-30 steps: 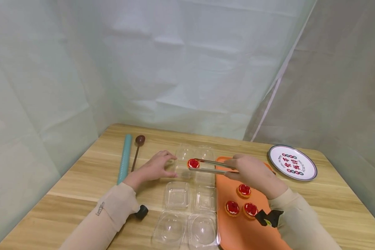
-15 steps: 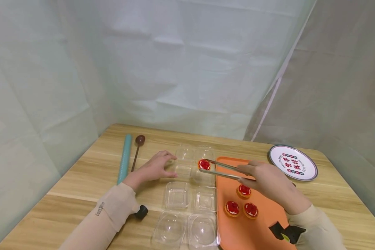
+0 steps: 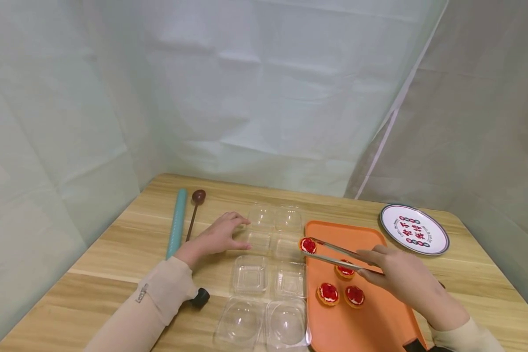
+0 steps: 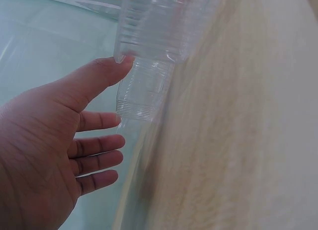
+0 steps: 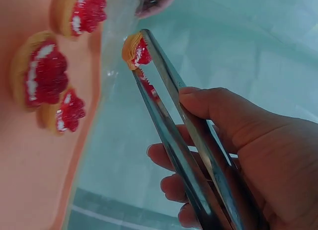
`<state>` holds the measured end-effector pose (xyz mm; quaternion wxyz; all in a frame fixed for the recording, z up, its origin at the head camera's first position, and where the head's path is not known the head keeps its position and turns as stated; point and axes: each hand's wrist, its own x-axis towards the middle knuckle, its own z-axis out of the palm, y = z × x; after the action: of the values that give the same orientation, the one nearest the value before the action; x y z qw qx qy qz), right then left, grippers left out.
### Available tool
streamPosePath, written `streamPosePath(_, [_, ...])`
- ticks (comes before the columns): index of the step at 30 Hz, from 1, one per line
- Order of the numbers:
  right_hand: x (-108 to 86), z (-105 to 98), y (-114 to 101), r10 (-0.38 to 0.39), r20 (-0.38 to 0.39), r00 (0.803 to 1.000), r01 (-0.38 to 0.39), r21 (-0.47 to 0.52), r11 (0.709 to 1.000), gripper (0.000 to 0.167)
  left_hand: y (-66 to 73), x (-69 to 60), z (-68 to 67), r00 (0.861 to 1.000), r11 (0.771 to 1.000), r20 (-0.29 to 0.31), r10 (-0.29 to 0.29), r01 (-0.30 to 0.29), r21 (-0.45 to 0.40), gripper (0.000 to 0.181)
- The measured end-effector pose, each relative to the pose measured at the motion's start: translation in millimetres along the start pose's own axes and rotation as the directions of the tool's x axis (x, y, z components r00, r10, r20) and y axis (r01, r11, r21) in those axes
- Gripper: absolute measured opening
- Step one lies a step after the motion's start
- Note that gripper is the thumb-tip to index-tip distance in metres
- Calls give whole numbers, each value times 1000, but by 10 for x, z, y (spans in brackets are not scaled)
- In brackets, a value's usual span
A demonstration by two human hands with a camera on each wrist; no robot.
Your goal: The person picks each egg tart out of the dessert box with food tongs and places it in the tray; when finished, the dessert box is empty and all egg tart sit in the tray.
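My right hand (image 3: 400, 274) grips metal tongs (image 5: 169, 111), and their tips pinch a red-topped tart (image 3: 308, 245) above the left edge of the orange tray (image 3: 356, 327). In the right wrist view that tart hangs in the air, apart from the others. Several more such tarts (image 3: 327, 293) sit on the tray. My left hand (image 3: 222, 233) lies to the left of a clear plastic container (image 3: 259, 239) with its lid raised. Its fingers are spread and hold nothing; in the left wrist view the thumb is up against the container's side.
More clear containers (image 3: 250, 275) stand open in two columns left of the tray. A teal rolling pin (image 3: 176, 220) and a brown long-handled spoon (image 3: 193, 212) lie at the left. A white plate with red lettering (image 3: 415, 230) is at the back right.
My right hand has drawn back to the right and nearer, carrying the tart in the tongs from above the left container, past the right one, to the tray's edge. The left hand stays put.
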<state>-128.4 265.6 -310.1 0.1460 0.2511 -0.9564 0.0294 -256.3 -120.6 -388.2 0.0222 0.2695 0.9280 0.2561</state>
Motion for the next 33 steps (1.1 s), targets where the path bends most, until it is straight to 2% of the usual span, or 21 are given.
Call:
streamPosePath(8, [-137,64,65,-31,-67,997,29,-23,999,32,3,19,-2,1000,1000,4,-9,9,9,70])
streamPosePath(23, [-308,218,100,31,-26,999,-32,-49,998,32,4,48,17,1000,1000,4,-11,11,12,72])
streamPosePath(33, [-344,268,117,27,-51,998,-30,-55,998,31,-4,57,24,1000,1000,7,-20,19,14,72])
